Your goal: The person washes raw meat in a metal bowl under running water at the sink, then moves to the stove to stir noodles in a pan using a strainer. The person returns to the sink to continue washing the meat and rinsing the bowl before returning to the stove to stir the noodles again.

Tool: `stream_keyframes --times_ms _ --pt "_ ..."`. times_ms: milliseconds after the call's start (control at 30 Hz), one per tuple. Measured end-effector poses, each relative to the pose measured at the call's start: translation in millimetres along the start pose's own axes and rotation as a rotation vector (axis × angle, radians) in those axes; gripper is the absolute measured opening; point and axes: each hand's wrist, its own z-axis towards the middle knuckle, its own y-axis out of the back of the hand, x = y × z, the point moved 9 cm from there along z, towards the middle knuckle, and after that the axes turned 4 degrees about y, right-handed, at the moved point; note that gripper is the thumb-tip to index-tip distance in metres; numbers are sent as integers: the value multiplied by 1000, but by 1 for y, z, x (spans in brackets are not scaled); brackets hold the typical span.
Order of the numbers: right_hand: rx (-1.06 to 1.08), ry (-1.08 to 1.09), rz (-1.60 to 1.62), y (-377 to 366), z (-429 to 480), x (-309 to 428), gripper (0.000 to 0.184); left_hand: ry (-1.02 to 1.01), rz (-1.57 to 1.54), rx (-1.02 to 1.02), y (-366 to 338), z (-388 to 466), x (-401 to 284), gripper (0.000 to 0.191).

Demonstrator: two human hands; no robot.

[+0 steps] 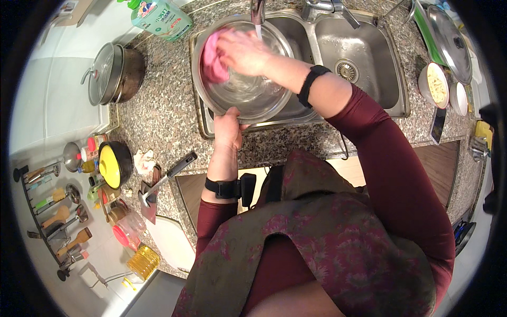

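Observation:
A wide stainless steel basin (257,101) rests over the left bowl of a double sink (358,35). Its near rim is gripped by my left hand (228,128), thumb on top. Inside the basin my right hand (243,51), blurred, presses on a pink cloth (215,59) against the left wall; some fingertips are hidden. Water runs from the faucet spout (258,12) into the basin beside my right hand, and shallow water covers the basin floor.
Left of the sink stand a lidded pot (115,73) and a green detergent bottle (161,20). A black-handled utensil (170,176) lies near the counter's front edge. On the right are a bowl of pale food strips (437,85) and a cleaver blade (437,125).

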Motion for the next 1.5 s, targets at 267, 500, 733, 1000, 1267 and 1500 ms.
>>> stream_keyframes --times_ms 267,500,733,1000,1267,1500 --pt "347 -403 -236 -55 -58 -53 51 -199 -77 -107 7 6 -16 47" --pt "380 -192 642 -91 -65 24 47 -105 21 -54 5 20 4 57" --pt "77 -163 473 -27 6 -6 42 -158 83 -58 7 6 0 53" --pt "362 -180 -24 -64 -49 -45 51 -77 -186 21 7 1 2 45" --pt "363 218 205 -65 -92 27 38 52 -399 59 22 11 20 26" --pt "31 253 -550 5 -66 -21 22 64 -298 27 26 -11 19 30"
